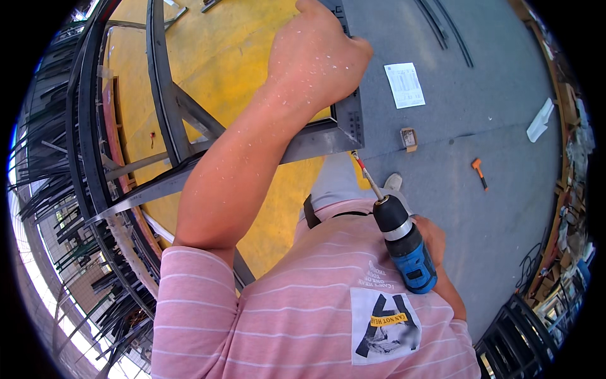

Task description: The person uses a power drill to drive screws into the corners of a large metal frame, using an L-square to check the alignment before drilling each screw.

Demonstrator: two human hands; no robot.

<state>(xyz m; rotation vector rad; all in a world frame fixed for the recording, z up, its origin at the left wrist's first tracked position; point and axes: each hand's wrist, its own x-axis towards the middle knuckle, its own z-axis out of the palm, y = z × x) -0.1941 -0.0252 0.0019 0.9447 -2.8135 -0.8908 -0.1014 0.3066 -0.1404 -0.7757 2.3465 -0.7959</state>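
Note:
My left hand (320, 55) is closed over the upright bar of a dark metal frame (309, 143), close to its corner, with fingertips partly hidden. In my right hand (432, 239), mostly concealed behind the tool, is a blue and black cordless drill (407, 249), held before my pink striped shirt. Its long driver bit (368, 174), with a red band, slants up and left. The bit's tip appears at the lower edge of the frame's corner; whether it touches a screw there is too small to tell.
On the grey floor lie a printed sheet (405, 85), a small open cardboard box (409, 139), an orange hammer (480, 174) and long dark bars (445, 28). Racks of metal profiles (44, 151) fill the left side. Dark stacked frames (517, 338) stand at lower right.

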